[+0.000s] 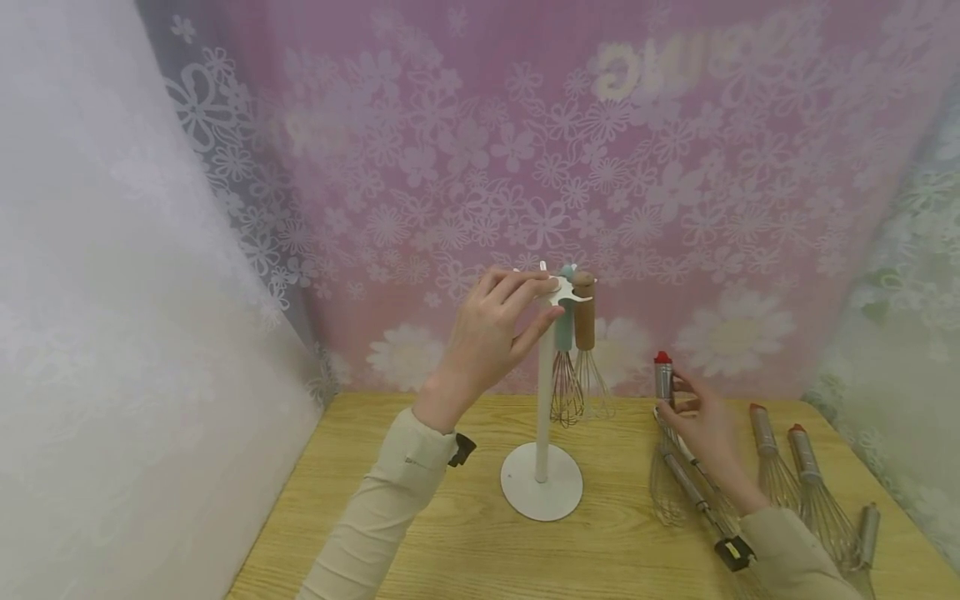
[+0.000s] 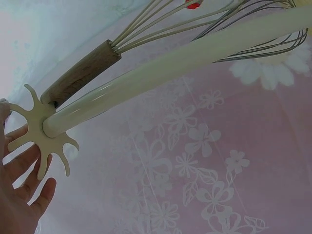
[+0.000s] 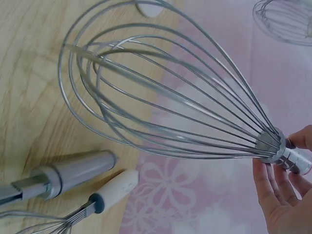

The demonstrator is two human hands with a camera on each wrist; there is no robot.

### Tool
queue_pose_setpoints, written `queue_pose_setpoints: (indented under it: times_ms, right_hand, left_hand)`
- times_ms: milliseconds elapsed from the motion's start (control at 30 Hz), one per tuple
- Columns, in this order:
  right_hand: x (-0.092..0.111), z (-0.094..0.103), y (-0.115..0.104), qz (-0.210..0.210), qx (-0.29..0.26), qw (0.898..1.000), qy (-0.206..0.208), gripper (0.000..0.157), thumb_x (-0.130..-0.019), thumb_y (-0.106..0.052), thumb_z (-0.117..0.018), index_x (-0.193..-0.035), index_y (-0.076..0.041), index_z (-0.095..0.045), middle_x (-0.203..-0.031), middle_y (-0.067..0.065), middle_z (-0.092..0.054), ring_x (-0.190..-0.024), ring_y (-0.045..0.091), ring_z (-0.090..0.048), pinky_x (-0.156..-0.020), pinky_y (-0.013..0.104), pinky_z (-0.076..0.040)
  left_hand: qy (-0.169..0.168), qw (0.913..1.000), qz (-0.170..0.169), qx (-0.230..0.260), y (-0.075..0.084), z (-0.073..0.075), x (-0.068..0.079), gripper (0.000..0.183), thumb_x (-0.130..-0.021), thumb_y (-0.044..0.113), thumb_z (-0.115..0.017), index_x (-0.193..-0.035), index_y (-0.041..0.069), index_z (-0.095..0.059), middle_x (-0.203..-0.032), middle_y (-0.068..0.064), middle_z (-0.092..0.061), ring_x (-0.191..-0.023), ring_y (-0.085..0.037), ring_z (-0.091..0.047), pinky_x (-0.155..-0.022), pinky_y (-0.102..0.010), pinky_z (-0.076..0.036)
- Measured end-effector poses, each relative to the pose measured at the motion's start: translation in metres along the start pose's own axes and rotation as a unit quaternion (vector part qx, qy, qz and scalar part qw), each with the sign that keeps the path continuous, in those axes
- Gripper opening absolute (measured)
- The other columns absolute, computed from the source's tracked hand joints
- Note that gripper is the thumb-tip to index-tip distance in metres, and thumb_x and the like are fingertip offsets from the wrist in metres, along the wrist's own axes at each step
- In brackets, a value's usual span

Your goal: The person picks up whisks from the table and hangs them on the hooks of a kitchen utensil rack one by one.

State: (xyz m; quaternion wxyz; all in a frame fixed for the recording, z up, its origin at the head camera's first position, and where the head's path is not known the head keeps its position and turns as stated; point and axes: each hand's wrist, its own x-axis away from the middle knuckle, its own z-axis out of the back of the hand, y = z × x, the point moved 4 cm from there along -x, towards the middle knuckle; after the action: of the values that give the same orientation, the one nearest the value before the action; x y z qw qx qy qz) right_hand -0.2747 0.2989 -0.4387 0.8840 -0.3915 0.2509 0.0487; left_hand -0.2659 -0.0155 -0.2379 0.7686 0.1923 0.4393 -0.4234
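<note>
A white stand (image 1: 545, 383) with a round base and a top of curved hooks (image 2: 39, 122) stands upright on the table. My left hand (image 1: 491, 321) grips the hooked top, its fingers over it and the thumb lower down. From the hooks hang a whisk with a teal handle (image 1: 564, 327) and one with a brown wooden handle (image 2: 80, 73). To the right of the stand, my right hand (image 1: 705, 425) holds a steel whisk (image 3: 170, 97) by its metal handle. That handle has a red end (image 1: 662, 357) pointing up, and its wire loops hang down toward the table.
On the wooden table (image 1: 337, 483), two red-ended whisks (image 1: 804, 454) and a smaller steel-handled one (image 1: 868, 533) lie to the right. Beneath my right hand are a metal-handled utensil (image 3: 75, 170) and a white-handled whisk (image 3: 114, 190). A flowered cloth (image 1: 465, 183) hangs behind.
</note>
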Motion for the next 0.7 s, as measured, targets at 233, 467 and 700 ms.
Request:
queue_pose_setpoints:
  times_ms: [233,467,700]
  right_hand:
    - [0.003,0.000,-0.017,0.027,-0.024,0.999,0.033,0.061,-0.088,-0.003,-0.077,-0.145,0.000,-0.052,-0.119,0.027,-0.064,-0.076,-0.012,-0.053,-0.061,0.010,-0.049]
    - [0.007,-0.002,-0.024,0.035,-0.065,0.996,0.049,0.060,-0.090,-0.001,-0.075,-0.145,0.002,-0.051,-0.121,0.027,-0.062,-0.080,-0.012,-0.052,-0.067,0.002,-0.047]
    - [0.011,-0.003,-0.028,0.047,-0.102,0.991,0.079,0.061,-0.088,0.005,-0.074,-0.144,-0.001,-0.053,-0.121,0.022,-0.061,-0.083,-0.008,-0.055,-0.071,0.004,-0.050]
  left_hand:
    - [-0.005,0.9999,0.011,0.008,0.000,0.000,-0.001,0.033,-0.099,0.031,-0.067,-0.124,0.010,-0.067,-0.126,-0.004,-0.068,-0.110,-0.022,-0.058,-0.096,-0.030,-0.049]
    - [-0.009,0.9999,0.011,0.001,-0.001,-0.001,0.000,0.035,-0.099,0.030,-0.067,-0.126,0.007,-0.064,-0.121,-0.004,-0.069,-0.109,-0.022,-0.058,-0.095,-0.031,-0.049]
    - [-0.013,0.9999,0.006,-0.009,0.000,0.000,0.000,0.033,-0.100,0.030,-0.065,-0.125,0.008,-0.064,-0.125,-0.004,-0.068,-0.110,-0.022,-0.058,-0.098,-0.031,-0.047]
